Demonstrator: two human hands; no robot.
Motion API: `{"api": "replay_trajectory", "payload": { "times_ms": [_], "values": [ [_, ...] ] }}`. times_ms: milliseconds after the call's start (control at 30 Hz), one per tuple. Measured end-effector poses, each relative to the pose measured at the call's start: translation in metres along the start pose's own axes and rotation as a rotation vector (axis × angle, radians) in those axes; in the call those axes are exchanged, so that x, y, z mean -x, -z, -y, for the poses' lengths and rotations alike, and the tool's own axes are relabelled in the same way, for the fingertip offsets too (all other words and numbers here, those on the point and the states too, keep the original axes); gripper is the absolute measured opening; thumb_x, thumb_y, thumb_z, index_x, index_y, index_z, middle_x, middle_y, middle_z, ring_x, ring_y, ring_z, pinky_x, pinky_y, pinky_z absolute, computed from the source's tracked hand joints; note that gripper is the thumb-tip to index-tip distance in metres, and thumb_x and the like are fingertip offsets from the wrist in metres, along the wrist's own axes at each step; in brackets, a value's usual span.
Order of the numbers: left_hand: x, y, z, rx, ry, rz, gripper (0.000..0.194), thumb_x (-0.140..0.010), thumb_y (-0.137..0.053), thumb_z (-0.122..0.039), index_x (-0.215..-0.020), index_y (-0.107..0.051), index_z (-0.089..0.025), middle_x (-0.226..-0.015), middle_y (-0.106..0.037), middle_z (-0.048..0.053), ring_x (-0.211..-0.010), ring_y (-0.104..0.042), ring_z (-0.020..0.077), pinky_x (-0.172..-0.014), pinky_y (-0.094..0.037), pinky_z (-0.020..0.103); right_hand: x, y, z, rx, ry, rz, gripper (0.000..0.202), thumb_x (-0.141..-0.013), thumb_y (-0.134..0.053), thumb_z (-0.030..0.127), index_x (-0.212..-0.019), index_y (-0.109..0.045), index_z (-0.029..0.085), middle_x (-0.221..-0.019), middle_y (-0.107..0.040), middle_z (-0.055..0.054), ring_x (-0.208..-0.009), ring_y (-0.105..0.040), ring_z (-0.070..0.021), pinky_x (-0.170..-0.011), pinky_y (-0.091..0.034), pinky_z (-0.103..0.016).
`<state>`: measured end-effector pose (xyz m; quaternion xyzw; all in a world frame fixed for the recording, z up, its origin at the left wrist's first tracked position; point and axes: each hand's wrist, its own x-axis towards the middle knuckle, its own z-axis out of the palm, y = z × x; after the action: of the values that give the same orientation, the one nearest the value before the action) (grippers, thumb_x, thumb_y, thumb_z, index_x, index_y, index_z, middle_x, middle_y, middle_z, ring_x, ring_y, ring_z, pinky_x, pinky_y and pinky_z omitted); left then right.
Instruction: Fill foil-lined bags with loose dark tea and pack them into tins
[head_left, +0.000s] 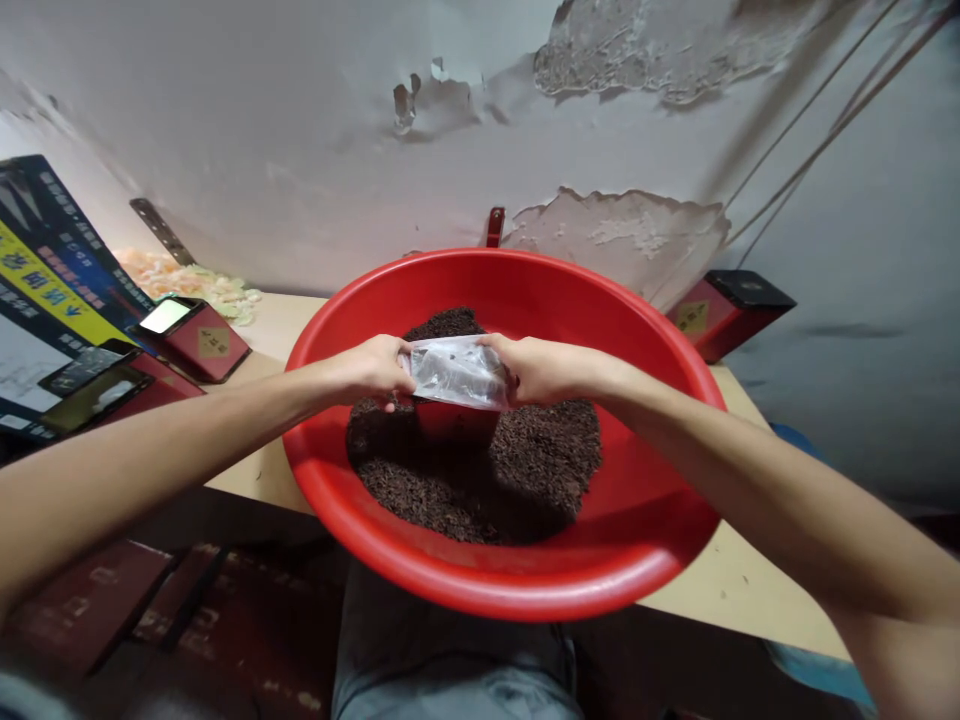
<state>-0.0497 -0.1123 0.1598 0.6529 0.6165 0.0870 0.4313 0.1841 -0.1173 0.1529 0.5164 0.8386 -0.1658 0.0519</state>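
Forearms: both mine (150, 480), nearest to the camera, coming in from the L and R sides over the table.
Lap: my grey trousers (450, 660), below the table edge, in dim light.
Table: light wood top (765, 575), w/ one wide red basin (510, 595) on it, rim hanging over the front edge.
Basin: holds a heap of dark brown loose bits (547, 470); the R part of its floor is bare.
Red tin: one (457, 425) stands among the bits, under my hands, partly in shadow.
Plastic: clear film (457, 372) stretched btw. my hands, at the top of this tin; whether it goes inside, I cannot tell.
L hand: mine (382, 368), thumb and fingers closed on the L edge of the film.
R hand: mine (532, 370), closed on the R edge, fingertips partly hidden; if it touches the tin also, I cannot tell.
L side: two more tins (214, 345), open at top, next to a printed box (60, 290) w/ yellow band; pale pink and greenish pile (202, 285) behind.
R side: tin w/ black top (724, 315), tilted in view, near the wall.
Wall: whitish (285, 130), paint peeling; cords (832, 145) run diagonally at upper R.
Floor area: dark red boxes (97, 600), scuffed, lower L.
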Motion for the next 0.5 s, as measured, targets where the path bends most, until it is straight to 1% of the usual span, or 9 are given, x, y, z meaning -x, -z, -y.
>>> {"api": "replay_trajectory", "payload": {
  "times_ms": [67,133,200,267,333,367,433,500],
  "values": [
    [0.001,-0.002,0.005,0.052,0.014,-0.011,0.060,-0.075,-0.067,-0.001,-0.135,-0.068,-0.009,-0.068,-0.062,-0.004,-0.054,-0.061,0.0123,-0.048,-0.046,0.021,-0.003,-0.002,-0.001,-0.052,-0.006,0.019,0.099,-0.078,-0.078,0.017,-0.166,-0.032,0.011,-0.108,-0.078,-0.014,-0.083,-0.075,-0.0236,-0.060,-0.052,-0.025],
    [0.002,-0.004,0.012,0.089,0.000,-0.019,0.072,-0.072,-0.069,-0.001,-0.143,-0.063,-0.013,-0.069,-0.062,-0.004,-0.054,-0.061,0.0121,-0.046,-0.042,0.020,-0.004,-0.003,-0.006,-0.140,-0.016,0.038,0.105,-0.076,-0.077,0.014,-0.168,-0.027,0.015,-0.107,-0.078,-0.011,-0.077,-0.074,-0.0214,-0.055,-0.051,-0.024],
    [0.001,-0.006,0.019,0.141,-0.042,-0.014,0.082,-0.069,-0.069,-0.001,-0.150,-0.057,-0.014,-0.070,-0.061,-0.005,-0.054,-0.059,0.0116,-0.046,-0.041,0.020,-0.006,-0.003,-0.012,-0.277,-0.016,0.060,0.109,-0.073,-0.077,0.010,-0.169,-0.026,0.019,-0.110,-0.077,-0.009,-0.078,-0.073,-0.0200,-0.053,-0.052,-0.022],
    [0.000,-0.007,0.024,0.248,-0.069,0.014,0.086,-0.069,-0.069,-0.002,-0.153,-0.055,-0.014,-0.071,-0.061,-0.005,-0.053,-0.055,0.0103,-0.045,-0.038,0.021,-0.008,-0.001,-0.020,-0.452,0.003,0.100,0.111,-0.069,-0.076,0.007,-0.168,-0.029,0.025,-0.114,-0.075,-0.006,-0.083,-0.073,-0.0193,-0.054,-0.055,-0.021],
    [-0.002,-0.007,0.026,0.377,-0.049,0.052,0.085,-0.067,-0.068,-0.004,-0.151,-0.057,-0.015,-0.074,-0.061,-0.004,-0.054,-0.052,0.0089,-0.045,-0.034,0.021,-0.013,-0.001,-0.029,-0.613,0.014,0.147,0.105,-0.066,-0.075,0.005,-0.161,-0.036,0.026,-0.112,-0.073,-0.003,-0.080,-0.072,-0.0173,-0.055,-0.058,-0.021],
    [-0.004,-0.007,0.027,0.427,-0.027,0.066,0.084,-0.066,-0.068,-0.004,-0.148,-0.059,-0.016,-0.075,-0.061,-0.004,-0.054,-0.051,0.0084,-0.045,-0.031,0.021,-0.016,-0.002,-0.033,-0.680,0.005,0.187,0.100,-0.066,-0.075,0.004,-0.157,-0.039,0.025,-0.106,-0.072,-0.002,-0.076,-0.070,-0.0158,-0.055,-0.058,-0.022],
    [-0.007,-0.006,0.027,0.470,0.015,0.089,0.080,-0.063,-0.068,-0.005,-0.141,-0.064,-0.017,-0.075,-0.061,-0.003,-0.055,-0.051,0.0082,-0.046,-0.028,0.021,-0.023,-0.006,-0.041,-0.808,-0.024,0.300,0.089,-0.067,-0.072,0.003,-0.149,-0.043,0.022,-0.092,-0.069,0.002,-0.064,-0.066,-0.0126,-0.054,-0.058,-0.022],
    [-0.009,-0.006,0.027,0.464,0.038,0.114,0.075,-0.061,-0.067,-0.005,-0.135,-0.068,-0.017,-0.074,-0.062,-0.003,-0.056,-0.051,0.0086,-0.046,-0.027,0.022,-0.029,-0.012,-0.048,-0.920,-0.028,0.426,0.083,-0.070,-0.069,0.002,-0.146,-0.042,0.021,-0.084,-0.066,0.005,-0.057,-0.062,-0.0104,-0.054,-0.057,-0.022]
  ]
}}
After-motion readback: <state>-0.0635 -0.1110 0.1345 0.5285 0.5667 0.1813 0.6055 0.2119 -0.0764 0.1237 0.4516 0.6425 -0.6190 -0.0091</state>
